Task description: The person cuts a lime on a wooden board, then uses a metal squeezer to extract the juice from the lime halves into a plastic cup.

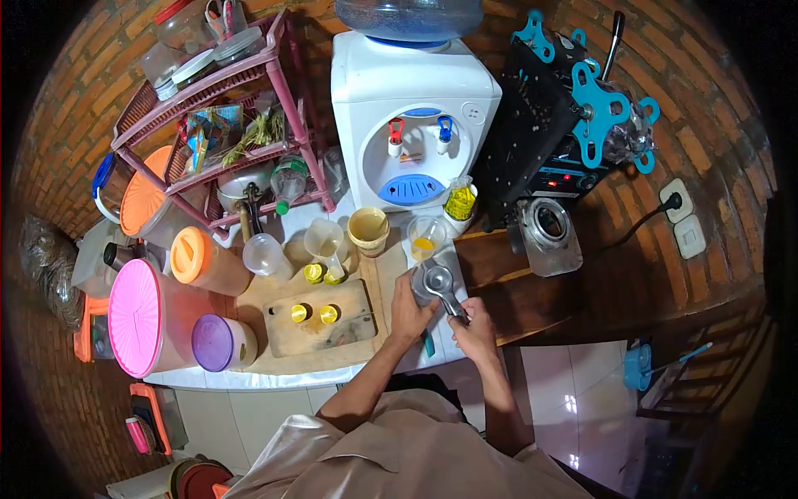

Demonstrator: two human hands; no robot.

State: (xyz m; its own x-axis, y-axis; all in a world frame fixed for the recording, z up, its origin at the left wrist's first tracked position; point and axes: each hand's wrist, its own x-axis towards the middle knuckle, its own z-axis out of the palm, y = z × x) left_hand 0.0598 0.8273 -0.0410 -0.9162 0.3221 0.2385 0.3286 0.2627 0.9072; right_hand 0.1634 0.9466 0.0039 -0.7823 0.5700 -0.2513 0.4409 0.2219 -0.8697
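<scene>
My right hand is closed around the handle of a metal citrus squeezer. My left hand curls against the left side of the squeezer's head; part of its grip is hidden. Just beyond the squeezer stands a clear cup with orange-yellow juice in it. To the left, a wooden cutting board carries two cut citrus halves, yellow faces up. Behind the board lie more citrus pieces. A teal handle shows below my left hand.
A white water dispenser stands at the back, with a beige tub and a clear jug before it. Lidded containers crowd the left, below a pink rack. A black machine with teal handles is on the right.
</scene>
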